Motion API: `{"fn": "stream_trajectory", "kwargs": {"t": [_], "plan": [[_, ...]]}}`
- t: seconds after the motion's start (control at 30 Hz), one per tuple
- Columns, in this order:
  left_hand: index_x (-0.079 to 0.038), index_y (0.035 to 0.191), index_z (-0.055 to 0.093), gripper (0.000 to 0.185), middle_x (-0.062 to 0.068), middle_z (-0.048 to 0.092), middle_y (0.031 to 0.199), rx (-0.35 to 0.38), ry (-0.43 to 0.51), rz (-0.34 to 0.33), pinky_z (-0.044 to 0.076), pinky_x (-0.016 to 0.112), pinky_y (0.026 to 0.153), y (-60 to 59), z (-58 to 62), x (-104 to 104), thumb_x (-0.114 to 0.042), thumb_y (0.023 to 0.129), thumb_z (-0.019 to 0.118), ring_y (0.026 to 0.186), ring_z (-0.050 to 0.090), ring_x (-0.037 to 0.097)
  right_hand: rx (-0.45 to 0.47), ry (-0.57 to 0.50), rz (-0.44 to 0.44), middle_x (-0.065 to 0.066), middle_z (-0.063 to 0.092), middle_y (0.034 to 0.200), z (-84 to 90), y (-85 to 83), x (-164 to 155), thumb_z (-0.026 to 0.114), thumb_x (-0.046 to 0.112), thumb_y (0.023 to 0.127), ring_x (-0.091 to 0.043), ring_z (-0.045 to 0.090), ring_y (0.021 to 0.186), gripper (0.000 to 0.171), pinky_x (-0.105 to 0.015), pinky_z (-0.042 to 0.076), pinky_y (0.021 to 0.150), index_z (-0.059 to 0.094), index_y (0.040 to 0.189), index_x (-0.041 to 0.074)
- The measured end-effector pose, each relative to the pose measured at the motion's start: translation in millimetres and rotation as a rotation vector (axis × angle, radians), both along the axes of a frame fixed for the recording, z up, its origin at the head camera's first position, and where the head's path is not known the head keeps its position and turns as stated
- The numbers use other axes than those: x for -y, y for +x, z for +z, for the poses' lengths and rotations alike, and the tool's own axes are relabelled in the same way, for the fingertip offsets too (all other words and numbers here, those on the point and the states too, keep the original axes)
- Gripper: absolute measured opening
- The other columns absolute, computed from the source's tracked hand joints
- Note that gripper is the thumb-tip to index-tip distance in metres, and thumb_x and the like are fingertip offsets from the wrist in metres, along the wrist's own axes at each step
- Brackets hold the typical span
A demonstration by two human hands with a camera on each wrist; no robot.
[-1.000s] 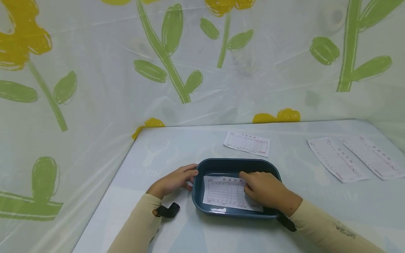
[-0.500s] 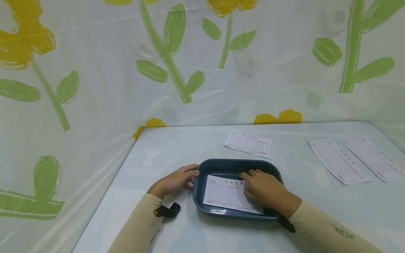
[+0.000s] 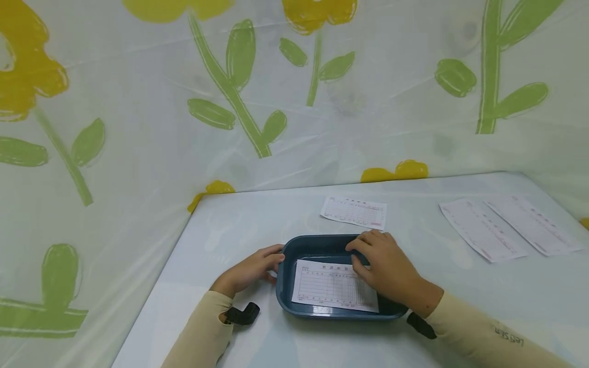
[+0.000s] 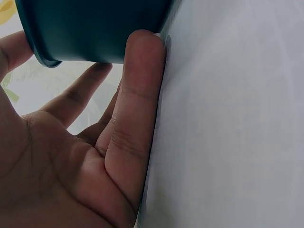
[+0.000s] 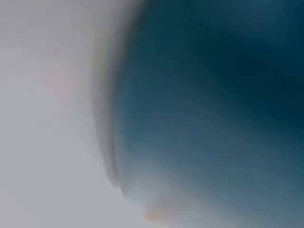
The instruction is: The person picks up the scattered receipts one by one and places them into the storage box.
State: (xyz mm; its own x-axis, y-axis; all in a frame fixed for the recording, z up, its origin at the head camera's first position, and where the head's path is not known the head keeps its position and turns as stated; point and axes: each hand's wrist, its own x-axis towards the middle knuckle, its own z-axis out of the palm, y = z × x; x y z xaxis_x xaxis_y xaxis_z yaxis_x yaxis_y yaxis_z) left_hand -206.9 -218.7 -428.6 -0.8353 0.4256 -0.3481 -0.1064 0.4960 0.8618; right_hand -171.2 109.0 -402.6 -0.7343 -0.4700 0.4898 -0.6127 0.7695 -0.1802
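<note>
A dark blue tray (image 3: 342,316) stands on the table. In it lies a white printed form (image 3: 324,286) with a ruled table, its right end partly hidden by the right hand. My left hand (image 3: 250,268) rests at the tray's left end. The left wrist view shows its fairly straight fingers (image 4: 137,95) at the tray's outer wall (image 4: 90,28) and the thumb at the rim. My right hand (image 3: 384,263) is over the tray's right part, fingers loosely bent, with no paper between them. The right wrist view is blurred and shows mostly the tray's blue surface (image 5: 190,118).
Another printed form (image 3: 354,212) lies on the table behind the tray. Two more, a left form (image 3: 482,230) and a right form (image 3: 531,225), lie side by side at the far right. A flower-patterned curtain (image 3: 152,128) borders the table.
My right hand has risen from the form in the tray and its fingers have loosened. The form has turned slightly and lies in the tray. The left hand keeps its place at the tray.
</note>
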Motion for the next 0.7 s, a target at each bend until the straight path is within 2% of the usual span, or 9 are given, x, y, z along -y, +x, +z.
{"fn": "stream_trajectory", "kwargs": {"t": [0.07,0.17,0.4,0.7], "plan": [[-0.008,0.154,0.036,0.06,0.011,0.066,0.121,-0.001,0.002,0.005,0.056,0.041,0.092,1.6,0.1,0,-0.041,0.104,0.044,0.101,0.064,0.019,-0.049,-0.064,-0.007,-0.003,0.067,0.097,6.8,-1.9,-8,0.076,0.012,0.082,-0.022,0.06,0.096,0.018,-0.045,0.049,0.086,0.073,0.1,0.01],[-0.008,0.154,0.036,0.062,0.011,0.066,0.121,-0.002,-0.004,0.01,0.055,0.042,0.093,2.3,-0.1,1,-0.043,0.104,0.045,0.102,0.064,0.018,-0.07,-0.1,-0.047,-0.007,0.068,0.099,13.7,-10.8,-22,0.074,0.01,0.084,-0.027,0.06,0.099,0.018,-0.049,0.049,0.089,0.072,0.101,0.008],[-0.009,0.153,0.038,0.06,0.01,0.067,0.119,-0.011,0.003,-0.003,0.055,0.041,0.093,-0.6,0.7,-3,-0.043,0.104,0.044,0.102,0.064,0.018,0.093,-0.067,-0.212,-0.019,0.066,0.115,23.0,-39.5,-50,0.069,0.016,0.091,-0.038,0.056,0.111,0.025,-0.059,0.046,0.098,0.069,0.114,0.005],[-0.008,0.153,0.038,0.059,0.012,0.064,0.127,-0.002,0.017,0.007,0.056,0.04,0.091,2.2,0.0,1,-0.041,0.104,0.045,0.103,0.063,0.018,0.229,0.021,-0.275,-0.025,0.061,0.127,17.3,-74.7,-61,0.068,0.019,0.094,-0.043,0.054,0.117,0.033,-0.06,0.045,0.103,0.066,0.123,0.003]]}}
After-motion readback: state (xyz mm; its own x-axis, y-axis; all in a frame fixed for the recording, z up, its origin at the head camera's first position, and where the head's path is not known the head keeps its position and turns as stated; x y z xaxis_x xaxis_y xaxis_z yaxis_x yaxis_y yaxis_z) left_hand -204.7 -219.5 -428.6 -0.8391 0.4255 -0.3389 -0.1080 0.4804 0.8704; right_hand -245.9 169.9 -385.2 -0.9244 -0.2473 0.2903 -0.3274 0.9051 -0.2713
